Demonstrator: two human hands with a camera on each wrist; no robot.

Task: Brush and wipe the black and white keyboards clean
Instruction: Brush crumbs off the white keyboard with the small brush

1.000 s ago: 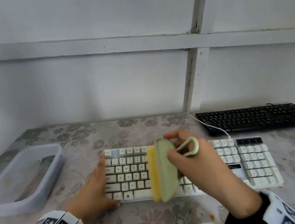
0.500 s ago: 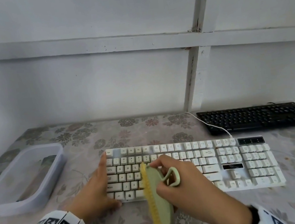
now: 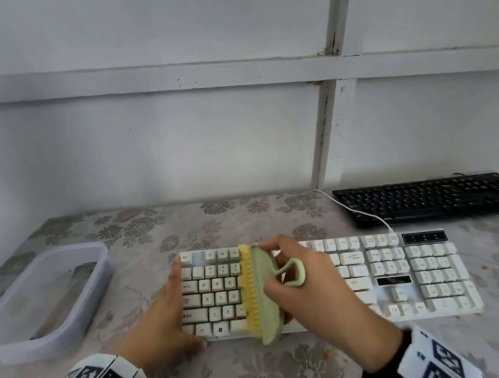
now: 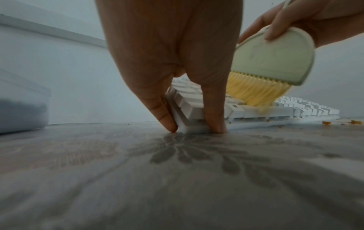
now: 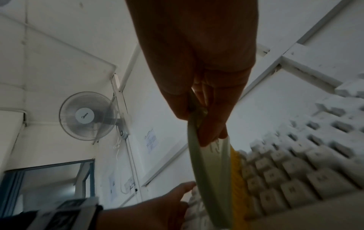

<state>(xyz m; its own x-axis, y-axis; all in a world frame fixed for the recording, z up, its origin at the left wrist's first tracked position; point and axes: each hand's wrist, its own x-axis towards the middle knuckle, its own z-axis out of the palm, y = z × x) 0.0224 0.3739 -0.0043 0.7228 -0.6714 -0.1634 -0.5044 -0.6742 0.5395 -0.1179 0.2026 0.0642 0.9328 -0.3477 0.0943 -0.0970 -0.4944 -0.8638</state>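
Partly hidden: white keyboard (image 3: 381, 269) keys behind brush (image 3: 264, 295).

Quick count: two keyboards on the surface (image 3: 140, 245), one white keyboard (image 3: 392, 277) in the middle and one black keyboard (image 3: 435, 198) off at 2 o'clock. One green brush (image 3: 264, 295) with yellow bristles, one clear plastic tub (image 3: 42, 301) at 9 o'clock, two hands, and one wall fan (image 5: 87, 116).
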